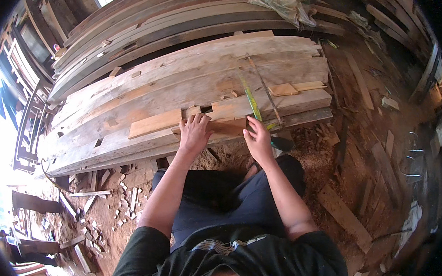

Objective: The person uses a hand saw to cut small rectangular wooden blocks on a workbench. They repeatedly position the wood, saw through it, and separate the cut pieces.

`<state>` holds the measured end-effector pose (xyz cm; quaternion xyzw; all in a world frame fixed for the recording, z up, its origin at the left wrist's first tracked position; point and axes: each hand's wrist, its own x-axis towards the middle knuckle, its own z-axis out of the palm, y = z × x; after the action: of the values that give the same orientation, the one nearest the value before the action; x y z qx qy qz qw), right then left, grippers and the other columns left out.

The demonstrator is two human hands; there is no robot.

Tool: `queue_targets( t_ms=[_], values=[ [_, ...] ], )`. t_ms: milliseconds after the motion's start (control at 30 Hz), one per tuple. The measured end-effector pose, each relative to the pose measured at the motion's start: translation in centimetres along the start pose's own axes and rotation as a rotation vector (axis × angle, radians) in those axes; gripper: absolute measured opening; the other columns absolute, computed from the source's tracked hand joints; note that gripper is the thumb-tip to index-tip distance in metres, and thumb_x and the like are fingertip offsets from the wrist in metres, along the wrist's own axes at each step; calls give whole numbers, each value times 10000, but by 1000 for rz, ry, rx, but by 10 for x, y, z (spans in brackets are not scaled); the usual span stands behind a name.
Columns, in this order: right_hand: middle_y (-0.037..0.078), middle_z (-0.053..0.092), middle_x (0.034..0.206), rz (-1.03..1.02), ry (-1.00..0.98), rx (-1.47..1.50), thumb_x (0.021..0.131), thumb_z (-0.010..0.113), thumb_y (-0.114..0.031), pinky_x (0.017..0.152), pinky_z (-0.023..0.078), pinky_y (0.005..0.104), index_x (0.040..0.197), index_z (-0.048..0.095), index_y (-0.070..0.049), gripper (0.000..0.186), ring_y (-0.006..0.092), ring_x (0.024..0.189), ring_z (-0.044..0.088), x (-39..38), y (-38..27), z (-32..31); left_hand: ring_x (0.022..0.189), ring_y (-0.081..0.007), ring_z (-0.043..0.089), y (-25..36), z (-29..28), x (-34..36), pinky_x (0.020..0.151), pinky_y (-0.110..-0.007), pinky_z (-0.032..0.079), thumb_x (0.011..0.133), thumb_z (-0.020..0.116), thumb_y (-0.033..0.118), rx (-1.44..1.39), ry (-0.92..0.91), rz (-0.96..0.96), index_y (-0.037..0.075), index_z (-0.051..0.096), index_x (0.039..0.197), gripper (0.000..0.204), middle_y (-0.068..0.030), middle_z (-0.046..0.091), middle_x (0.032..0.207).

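Observation:
A short brown piece of wood is at the near edge of the plank bench, between my two hands. My left hand closes over its left end, fingers bent across the top. At the other end, my right hand has its thumb and fingers around the corner of the piece. A lighter board lies flat on the bench just left of my left hand. Beyond my right hand lie a yellow-green measuring strip and a thin dark rod.
The plank bench carries small offcuts and a wood block on its right part. Long stacked timbers stand behind, with a crumpled plastic sheet on top. Wood scraps and sawdust cover the ground; a loose board lies at right.

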<state>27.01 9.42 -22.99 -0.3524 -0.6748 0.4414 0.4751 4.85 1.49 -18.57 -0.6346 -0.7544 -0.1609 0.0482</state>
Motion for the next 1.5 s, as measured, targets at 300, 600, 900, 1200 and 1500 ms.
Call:
queue_targets(
  t_ms=[300,600,900,1200,1500],
  values=[
    [144,547,1248,-26,-57,-800,775,854,-242,1035,445,513,1250,590,-94,563,371,1217,536,-36,-2,-93,1141,-266,620,-15,14,10,1003,-479,375,845,782,359,-82,-57,-37,145,656,1158,400,-51,704,1106],
    [119,591,1306,132,-199,-1175,790,833,-312,1047,338,665,1224,641,-116,514,317,1265,540,-15,13,-65,1128,-281,624,-12,13,4,979,-501,384,850,772,361,-36,-28,-24,130,645,1133,387,-66,703,1078],
    [172,724,915,98,-264,-1037,776,829,-317,885,506,576,986,663,-81,357,404,947,690,-7,31,-68,1127,-289,619,-11,12,3,971,-510,385,846,774,345,-38,-20,-18,121,636,1112,374,-76,688,1068],
    [184,722,830,11,-312,-1050,735,817,-279,754,556,514,843,684,-74,268,398,845,708,-3,23,-84,1135,-287,605,-12,10,4,982,-491,367,848,779,358,-65,-9,-26,105,639,1154,421,-81,683,1088],
    [168,707,836,0,-318,-1046,752,811,-279,795,535,515,857,671,-77,268,379,863,695,-5,23,-87,1108,-279,606,-13,9,4,979,-485,369,839,781,326,-78,2,-5,99,624,1125,397,-65,673,1064]
  ],
)
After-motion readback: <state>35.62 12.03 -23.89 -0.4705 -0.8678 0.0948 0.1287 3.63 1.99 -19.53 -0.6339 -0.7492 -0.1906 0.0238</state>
